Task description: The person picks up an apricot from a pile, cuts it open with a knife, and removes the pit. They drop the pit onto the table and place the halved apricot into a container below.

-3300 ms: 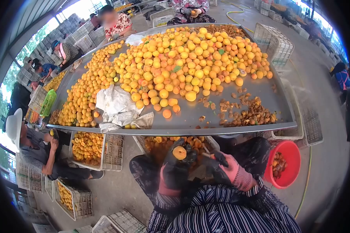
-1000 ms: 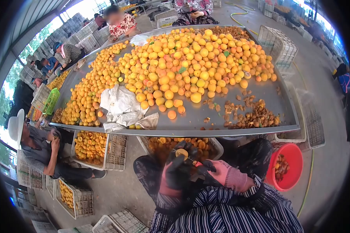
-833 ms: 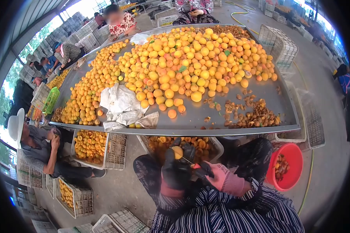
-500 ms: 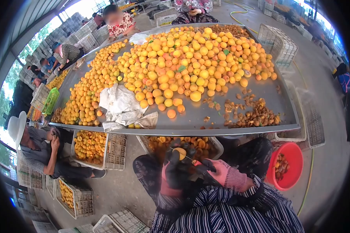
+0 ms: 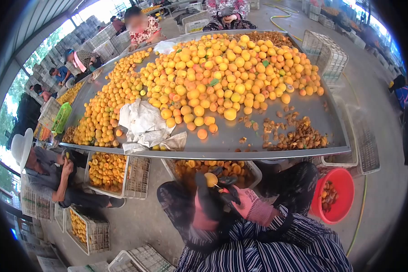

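In pink gloves with black palms, both my hands are close together above my lap. My left hand [image 5: 206, 201] has its fingers closed around an orange-yellow apricot [image 5: 211, 179]. My right hand [image 5: 244, 200] grips a thin metal pitting tool [image 5: 217, 186], its narrow shaft touching or very near the fruit's lower side. Most of the tool's handle is hidden by the glove. Just beyond my hands, under the table edge, a crate [image 5: 257, 173] holds halved apricots [image 5: 189, 167].
A metal table [image 5: 204, 153] bears heaped apricots [image 5: 213, 77], a white cloth [image 5: 143, 122] and a pile of pits [image 5: 301, 133]. To my right stands a red bucket [image 5: 342, 213] with pits. On the left, a person [image 5: 47, 174] sits beside a filled crate [image 5: 138, 179]. Others work around the table.
The apricot and my left hand have shifted slightly, and my right hand has turned and moved a little left and down. The metal tool remains at the fruit.
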The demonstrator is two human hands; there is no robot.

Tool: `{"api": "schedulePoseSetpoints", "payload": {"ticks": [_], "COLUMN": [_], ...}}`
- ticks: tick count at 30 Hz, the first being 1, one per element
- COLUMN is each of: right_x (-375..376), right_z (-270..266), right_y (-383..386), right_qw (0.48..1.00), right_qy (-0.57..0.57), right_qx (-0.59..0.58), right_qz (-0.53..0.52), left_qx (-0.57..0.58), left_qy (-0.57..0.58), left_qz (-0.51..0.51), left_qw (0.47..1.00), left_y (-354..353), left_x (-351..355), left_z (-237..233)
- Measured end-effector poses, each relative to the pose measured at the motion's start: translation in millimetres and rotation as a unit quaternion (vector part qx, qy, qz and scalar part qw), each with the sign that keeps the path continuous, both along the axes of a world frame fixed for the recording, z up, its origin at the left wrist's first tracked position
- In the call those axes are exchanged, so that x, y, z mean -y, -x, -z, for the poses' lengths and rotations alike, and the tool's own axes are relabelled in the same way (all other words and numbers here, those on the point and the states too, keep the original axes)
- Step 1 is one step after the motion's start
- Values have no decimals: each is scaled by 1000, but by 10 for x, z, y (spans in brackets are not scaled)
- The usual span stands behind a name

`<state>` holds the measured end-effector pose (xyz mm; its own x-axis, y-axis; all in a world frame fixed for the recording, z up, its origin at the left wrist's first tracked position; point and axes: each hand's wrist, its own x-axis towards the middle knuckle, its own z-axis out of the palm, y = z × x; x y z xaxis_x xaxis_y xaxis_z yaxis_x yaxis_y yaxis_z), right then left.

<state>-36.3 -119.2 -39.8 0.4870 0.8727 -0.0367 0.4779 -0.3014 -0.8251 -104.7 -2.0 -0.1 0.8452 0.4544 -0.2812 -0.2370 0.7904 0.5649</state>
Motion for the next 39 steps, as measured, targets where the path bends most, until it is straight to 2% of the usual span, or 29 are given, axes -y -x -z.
{"api": "schedulePoseSetpoints", "payload": {"ticks": [2,4,6,7,9,10,12,13,14,15,16,17,18,19,20,21,22,23,25,26,27,29,31,32,33,34,35,36,39], "right_x": [-31,-41,-48,-53,-53,-46,-34,-16,17,49,103,89,48,22,-52,-180,-268,-299,-318,-329,-344,-393,-417,-435,-451,-440,-381,-396,-374], "right_z": [0,9,137,289,575,534,386,170,-140,-297,-115,-201,-358,-457,-417,-308,-225,-179,-53,-19,-32,-99,-361,-32,296,593,729,612,519], "right_y": [74,92,111,131,143,122,87,64,18,0,-22,-67,-145,-184,-206,-241,-253,-235,-157,-167,-135,-58,22,-54,-113,-189,-234,-217,-220], "right_qw": [997,990,929,929,815,817,920,921,926,926,963,964,973,976,976,977,972,975,950,951,935,943,954,947,948,810,541,557,503], "right_qy": [-43,-88,-108,-108,-198,-199,-147,-150,-84,-15,-87,-84,-103,-122,-122,-117,-112,-112,-160,-175,-247,-244,-224,-255,-253,-384,-456,-479,-422], "right_qx": [-58,-111,-354,-353,-545,-541,-363,-360,-366,-373,-242,-241,-173,-104,-102,-25,50,48,123,136,150,60,23,-67,-67,-419,-701,-674,-740], "right_qz": [-3,0,-8,-7,-3,-5,1,-3,23,51,76,74,110,147,151,178,199,188,237,217,204,218,195,185,183,143,83,-77,-145], "left_qx": [-109,-104,-99,-100,-95,-105,-111,-84,-55,-53,-53,-54,-69,-70,-109,-144,-106,-51,-199,-207,-183,-248,-338,-349,-351,-290,-224,-200,-129], "left_qy": [-78,-104,-130,-149,-169,-187,-208,-135,-61,-62,-24,14,-103,-102,-256,-404,-493,-231,-400,-447,-424,-416,-591,-615,-613,-687,-752,-772,-831], "left_qz": [-12,-13,-16,-54,-91,-92,-96,-97,-97,-97,-103,-109,-53,-49,1,48,19,-27,21,-10,-42,-154,-180,-159,-160,-179,-193,-173,-123], "left_qw": [991,989,986,982,977,972,967,983,992,992,993,992,991,991,960,902,863,971,894,870,886,861,710,688,690,642,589,578,526], "left_y": [-1,7,24,14,12,9,14,24,18,7,-11,5,89,110,83,48,-4,-83,7,47,50,-8,56,70,96,124,156,174,203], "left_x": [-21,-31,-45,-46,-88,-123,-188,-229,-272,-274,-247,-241,-363,-338,-285,-220,-91,35,-74,-23,12,109,122,93,70,33,15,-12,-105], "left_z": [-35,25,219,412,692,762,774,694,596,401,146,19,406,499,554,616,722,915,918,555,395,323,159,159,145,102,56,-14,-21]}}
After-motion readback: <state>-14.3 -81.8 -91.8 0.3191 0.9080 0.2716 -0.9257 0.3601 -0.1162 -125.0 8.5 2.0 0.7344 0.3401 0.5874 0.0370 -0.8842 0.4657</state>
